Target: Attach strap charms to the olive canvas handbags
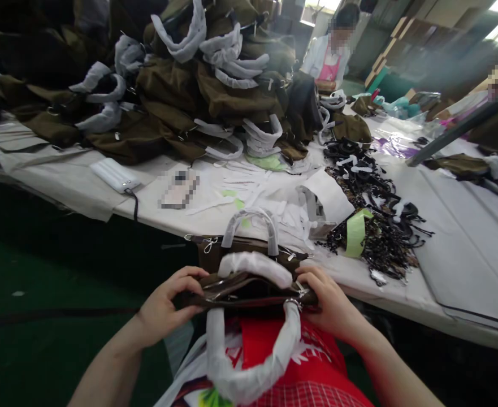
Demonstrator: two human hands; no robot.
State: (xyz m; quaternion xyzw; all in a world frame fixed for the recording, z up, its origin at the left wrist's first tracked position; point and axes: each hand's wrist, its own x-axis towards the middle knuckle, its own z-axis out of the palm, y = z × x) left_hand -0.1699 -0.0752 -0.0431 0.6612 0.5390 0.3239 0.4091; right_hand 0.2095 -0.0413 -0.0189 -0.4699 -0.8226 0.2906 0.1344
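A brown handbag [249,302] with a partly open zipped top is held at the table's front edge, close to my body. My left hand [170,302] grips its left end, thumb on the near side and fingers over the top. At the right end, my right hand [327,299] is closed on the bag near the metal zip end. One wrapped handle [255,373] hangs down toward my red apron [265,339]; another wrapped handle [255,265] lies across the opening. Just beyond, a second wrapped handle [251,217] stands upright above brown fabric with a metal clasp. The bag's inside is mostly hidden.
Brown bags with wrapped handles [232,96] are heaped at the back left. A power bank [115,174] and a phone [178,189] lie on the white table [155,223]. Black tasselled straps [371,220] pile up on the right. A metal pole [444,130] slants there. A co-worker [331,53] stands beyond.
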